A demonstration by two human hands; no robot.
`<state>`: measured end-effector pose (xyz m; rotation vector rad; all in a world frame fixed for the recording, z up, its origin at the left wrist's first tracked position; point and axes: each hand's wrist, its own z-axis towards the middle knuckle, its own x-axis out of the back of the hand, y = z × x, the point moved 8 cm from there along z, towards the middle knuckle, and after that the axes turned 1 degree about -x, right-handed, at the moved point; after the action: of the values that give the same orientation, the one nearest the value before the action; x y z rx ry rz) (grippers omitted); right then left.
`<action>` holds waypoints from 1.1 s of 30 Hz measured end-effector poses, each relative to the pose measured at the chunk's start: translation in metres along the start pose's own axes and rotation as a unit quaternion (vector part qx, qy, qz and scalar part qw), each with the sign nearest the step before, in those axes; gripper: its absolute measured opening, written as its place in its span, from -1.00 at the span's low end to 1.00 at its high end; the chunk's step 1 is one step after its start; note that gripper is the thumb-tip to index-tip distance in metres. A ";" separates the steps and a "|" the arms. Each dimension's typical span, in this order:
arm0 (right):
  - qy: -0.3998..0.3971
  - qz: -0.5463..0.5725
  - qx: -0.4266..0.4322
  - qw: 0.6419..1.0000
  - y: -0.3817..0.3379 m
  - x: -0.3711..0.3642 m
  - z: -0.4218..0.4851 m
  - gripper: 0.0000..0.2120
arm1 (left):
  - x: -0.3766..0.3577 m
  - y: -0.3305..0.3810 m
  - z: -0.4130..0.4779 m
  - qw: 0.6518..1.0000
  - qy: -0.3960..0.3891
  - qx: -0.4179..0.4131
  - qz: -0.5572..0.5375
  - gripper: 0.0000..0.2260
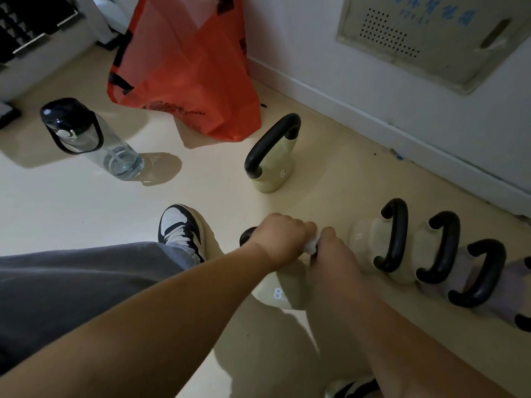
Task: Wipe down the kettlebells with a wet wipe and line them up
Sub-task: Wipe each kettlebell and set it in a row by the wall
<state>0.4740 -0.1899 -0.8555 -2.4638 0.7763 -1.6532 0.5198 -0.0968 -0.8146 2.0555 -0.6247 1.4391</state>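
Both hands were down on the near kettlebell, a cream one marked 8, standing on the floor close to the person's black-and-white shoe. The left hand was curled over the black handle, with the handle's end poking out past that hand. Right up against it, the right hand pinched the white wet wipe onto the handle. The wipe was bunched small and showed only in the gap between the two hands.

Off to the right, along the floor's edge under the wall, the row of kettlebells stood packed side by side, two cream ones first, then lilac ones running out of view. One lone kettlebell, cream and also marked 8, stood apart from the row, farther back and near the orange bag. A clear water bottle with a dark lid stood well to the left of it.
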 end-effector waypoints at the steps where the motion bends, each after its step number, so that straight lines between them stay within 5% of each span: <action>1: 0.002 -0.006 0.000 1.000 -0.001 0.002 -0.002 -0.75 | -0.002 -0.018 -0.008 0.999 0.025 0.027 -0.022 -0.88; 5: 0.009 -0.007 -0.003 1.000 -0.008 0.008 0.000 -0.78 | -0.035 -0.090 -0.063 0.955 0.000 0.262 -0.142 -0.77; 8: 0.004 -0.011 -0.016 1.000 -0.007 0.007 0.001 -0.76 | -0.042 -0.092 -0.062 0.921 -0.001 0.308 -0.237 -0.84; 11: 0.006 -0.024 -0.031 0.999 -0.006 0.006 0.005 -0.76 | -0.015 -0.062 -0.025 0.969 0.021 0.225 -0.101 -0.97; 15: 0.003 -0.032 -0.011 0.999 -0.008 0.000 0.007 -0.79 | 0.004 0.021 0.015 0.995 0.005 0.012 0.097 -0.77; 21: -0.023 -0.005 0.015 1.000 -0.006 0.001 0.002 -0.79 | 0.001 0.003 -0.018 0.995 0.072 -0.059 0.037 -0.75; 23: -0.010 0.006 0.054 0.998 -0.016 0.007 -0.002 -0.80 | -0.007 -0.026 -0.040 0.995 0.097 -0.019 -0.016 -0.81; 27: -0.008 0.021 0.059 0.998 -0.020 0.016 -0.006 -0.82 | -0.032 -0.071 -0.077 0.960 0.055 0.228 -0.153 -0.89; 30: -0.024 0.123 -0.005 0.992 -0.002 0.016 -0.008 -0.80 | -0.037 -0.064 -0.080 0.952 0.053 0.263 -0.147 -0.88; 33: -0.051 0.409 -0.145 0.900 0.032 0.006 -0.021 -0.66 | -0.037 -0.063 -0.078 0.954 0.040 0.257 -0.147 -0.93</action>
<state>0.4455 -0.2157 -0.8521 -1.8716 1.8159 -1.1253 0.4955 0.0043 -0.8388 2.3307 0.1117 1.6091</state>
